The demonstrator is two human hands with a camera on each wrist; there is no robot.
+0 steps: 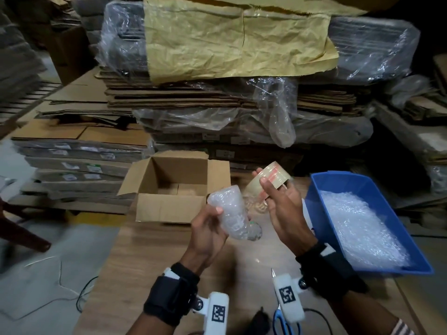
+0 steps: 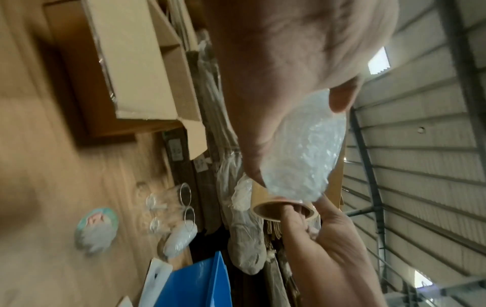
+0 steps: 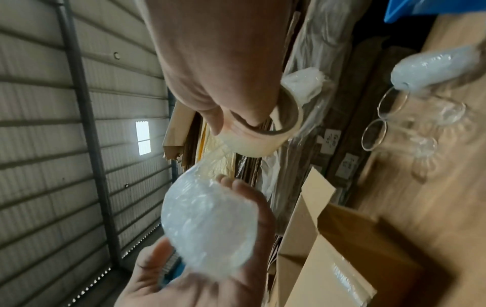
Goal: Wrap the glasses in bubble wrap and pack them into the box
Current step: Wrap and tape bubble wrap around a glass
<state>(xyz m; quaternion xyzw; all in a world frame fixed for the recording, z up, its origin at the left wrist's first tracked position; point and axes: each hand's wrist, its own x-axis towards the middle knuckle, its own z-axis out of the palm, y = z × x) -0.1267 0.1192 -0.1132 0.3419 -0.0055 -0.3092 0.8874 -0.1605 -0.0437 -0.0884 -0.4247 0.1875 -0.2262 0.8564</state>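
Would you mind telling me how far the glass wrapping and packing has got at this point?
Done: one wrapped glass lies on the table. In hand: the left hand holds a glass in bubble wrap, and the right hand draws tape onto it from a tape roll. Left: two bare glasses need wrapping, and nothing wrapped shows in the cardboard box yet.

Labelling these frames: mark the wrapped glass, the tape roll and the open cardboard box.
wrapped glass (image 1: pixel 228 213), head view, middle of its bubble-wrapped body.
tape roll (image 1: pixel 272 177), head view, outer band of tape.
cardboard box (image 1: pixel 169 209), head view, front wall.
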